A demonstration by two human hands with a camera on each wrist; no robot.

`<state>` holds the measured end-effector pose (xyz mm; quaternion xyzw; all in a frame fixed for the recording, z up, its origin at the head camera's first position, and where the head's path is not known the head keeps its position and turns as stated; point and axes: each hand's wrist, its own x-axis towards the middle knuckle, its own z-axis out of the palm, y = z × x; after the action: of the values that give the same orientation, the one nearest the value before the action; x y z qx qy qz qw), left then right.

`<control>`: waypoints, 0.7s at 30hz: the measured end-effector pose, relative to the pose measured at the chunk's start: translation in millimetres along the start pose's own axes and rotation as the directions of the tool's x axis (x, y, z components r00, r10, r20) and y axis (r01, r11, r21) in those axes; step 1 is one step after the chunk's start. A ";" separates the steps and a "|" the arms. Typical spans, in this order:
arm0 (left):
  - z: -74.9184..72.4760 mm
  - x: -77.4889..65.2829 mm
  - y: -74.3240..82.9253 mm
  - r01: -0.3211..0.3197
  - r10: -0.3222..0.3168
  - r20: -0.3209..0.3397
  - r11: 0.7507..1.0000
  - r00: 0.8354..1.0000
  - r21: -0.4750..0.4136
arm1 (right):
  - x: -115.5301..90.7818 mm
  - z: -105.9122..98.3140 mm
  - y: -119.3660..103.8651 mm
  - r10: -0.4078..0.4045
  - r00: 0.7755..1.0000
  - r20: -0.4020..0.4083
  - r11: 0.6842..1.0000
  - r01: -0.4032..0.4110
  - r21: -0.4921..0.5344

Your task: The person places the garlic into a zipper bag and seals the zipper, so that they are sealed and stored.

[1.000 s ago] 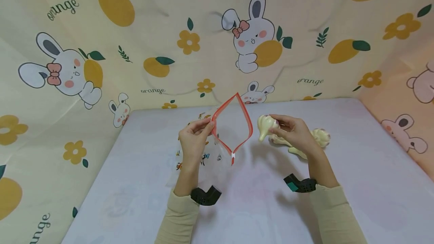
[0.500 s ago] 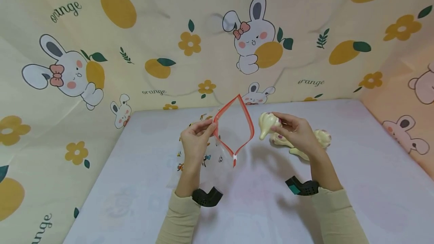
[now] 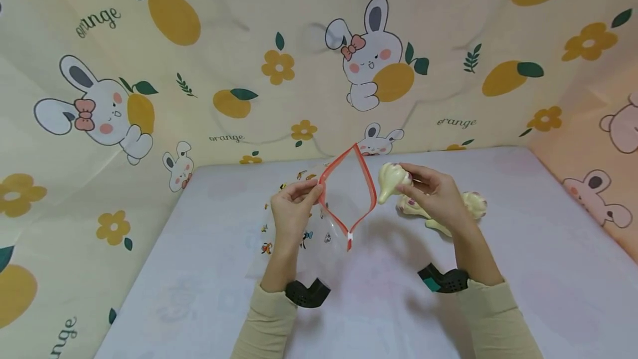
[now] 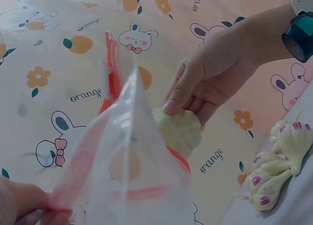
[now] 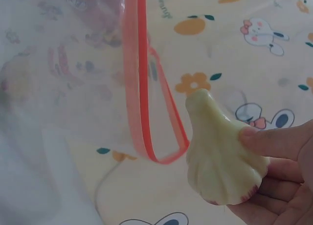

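My left hand [image 3: 293, 210] pinches the edge of a clear zip bag [image 3: 319, 242] with a red zip rim and small cartoon prints. The bag's mouth gapes in a diamond shape, with a white slider [image 3: 350, 236] at its lower corner. In my right hand [image 3: 438, 195] is a pale garlic bulb [image 3: 391, 180], held between thumb and fingers just right of the bag's mouth. Seen from the right wrist, the bulb [image 5: 222, 156] has its stem up and purple marks at its base, beside the red rim [image 5: 138, 88].
Several more garlic bulbs [image 3: 473, 204] lie on the white table [image 3: 199, 270] behind and beside my right hand. A cloth backdrop [image 3: 309, 26] printed with rabbits and oranges stands behind the table and at its sides.
My left hand and the bag have shifted slightly right and down, bringing the bag's mouth closer to the garlic bulb. My right hand stays nearly in place, still holding the bulb.
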<state>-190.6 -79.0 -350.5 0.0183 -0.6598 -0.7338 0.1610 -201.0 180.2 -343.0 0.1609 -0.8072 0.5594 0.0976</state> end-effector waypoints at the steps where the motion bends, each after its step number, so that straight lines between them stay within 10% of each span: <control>1: 0.4 -0.3 0.0 0.006 -0.006 0.000 1.000 1.000 0.005 | -0.1 0.8 -0.3 -0.004 1.000 0.000 1.000 0.004 0.012; 21: 2.3 -2.1 -1.6 -0.008 0.008 0.011 0.999 1.000 0.053 | -3.2 14.0 -7.4 0.032 0.999 0.010 0.999 -0.032 -0.003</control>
<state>-189.4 -76.1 -352.1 0.0158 -0.6801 -0.7154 0.1598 -195.0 165.2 -342.6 0.1506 -0.8110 0.5588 0.0851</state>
